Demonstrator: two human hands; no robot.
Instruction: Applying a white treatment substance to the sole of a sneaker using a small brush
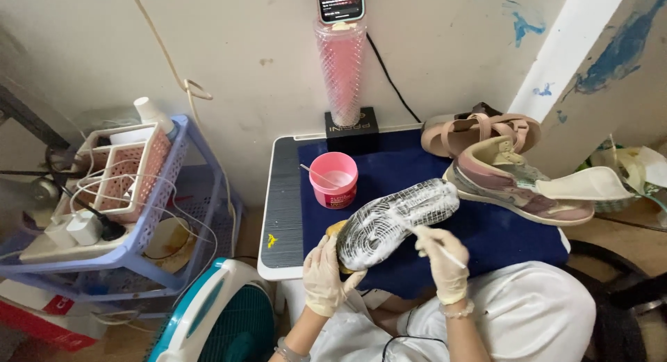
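Pale, scuffed wall with blue paint smears backs a small white-edged table (281,216) covered by a dark blue mat (500,233). At the near edge of the table, the left hand (326,275), gloved, cups the heel end of a shoe (396,219) turned sole-up, its tread coated in white foam. The shoe tilts up toward the far right, over the mat. The right hand (445,261), also gloved, pinches a thin brush (439,249) whose tip touches the sole near its middle.

Just beyond the shoe on the left stands an open pink tub (334,180) with a stick resting in it. Along the far edge a tall pink cup (341,73) on a black box props a phone (340,2). At the far right corner lie a tan sandal (479,129) and a second shoe (517,185), which overhangs the table's right edge. Bare mat lies open between the held shoe and that pair.

Left of the table a blue cart (149,223) holds a basket and cables; a teal fan (219,317) stands near, close to the left elbow.
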